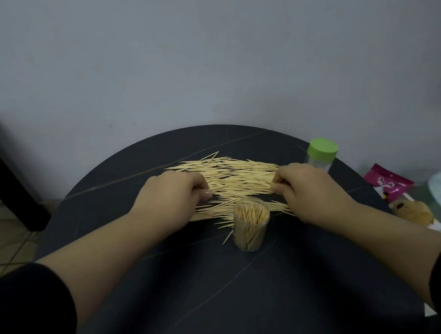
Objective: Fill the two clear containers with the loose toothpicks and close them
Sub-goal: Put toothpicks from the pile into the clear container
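Work is centring on the open container [251,225], which is standing upright on the dark desk [227,301] and showing a dense cluster of sticks up to its rim. Just behind it the loose toothpicks [236,173] are lying in a broad, roughly parallel spread, a few of them touching its wall. The left hand [172,195] is reaching in to the left of the container and the right hand [308,186] to its right, each at one end of the spread. The left fingers [203,194] are curling in and pinching the stick tips on that side, and the right fingers [279,185] are doing likewise on theirs. Working from both ends is probably squaring up a bundle so that it goes into the narrow mouth lengthwise (crosswise strays would jam there). Behind and to the right of the open container, the second container [318,164] is standing near the desk's edge wearing a green lid [323,148]; whether it is holding anything I cannot tell. No lid for the open container is showing. Most of the pile is lying outside, so the filling seems about midway, with closing not yet begun.
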